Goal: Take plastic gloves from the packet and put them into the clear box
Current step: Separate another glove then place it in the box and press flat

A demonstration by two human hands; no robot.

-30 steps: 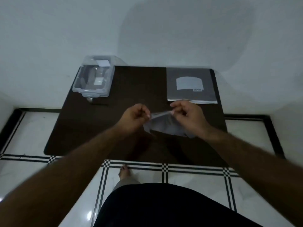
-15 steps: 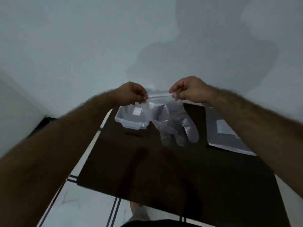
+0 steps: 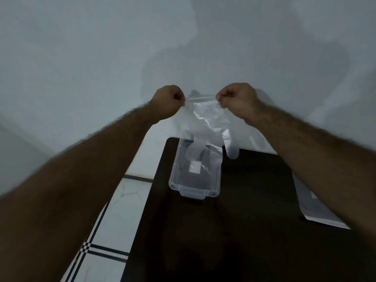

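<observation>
1. Filling the lower right of the view, a dark table [image 3: 254, 220] stands against a pale wall [image 3: 101, 47], with white tiled floor [image 3: 122, 200] showing along its left edge.
2. Resting on the table's far left corner is the clear box [image 3: 195, 192], lid off, long side running away from the viewer; a small white square shows through its base.
3. Lying flat at the table's right edge is the grey packet [image 3: 317, 212], partly hidden behind the right forearm and well apart from the box.
4. Hanging between the two raised hands is one plastic glove [image 3: 209, 123], translucent, its cuff edge stretched taut at the top and its finger ends pointing down. Those finger ends dangle over the far end of the box; whether they touch it cannot be told.
5. The left hand [image 3: 167, 102] is closed in a pinch on the cuff's left end, directly beside the glove.
6. The right hand [image 3: 237, 98] is closed in a pinch on the cuff's right end, level with the left hand and separated from it by the cuff's width.
</observation>
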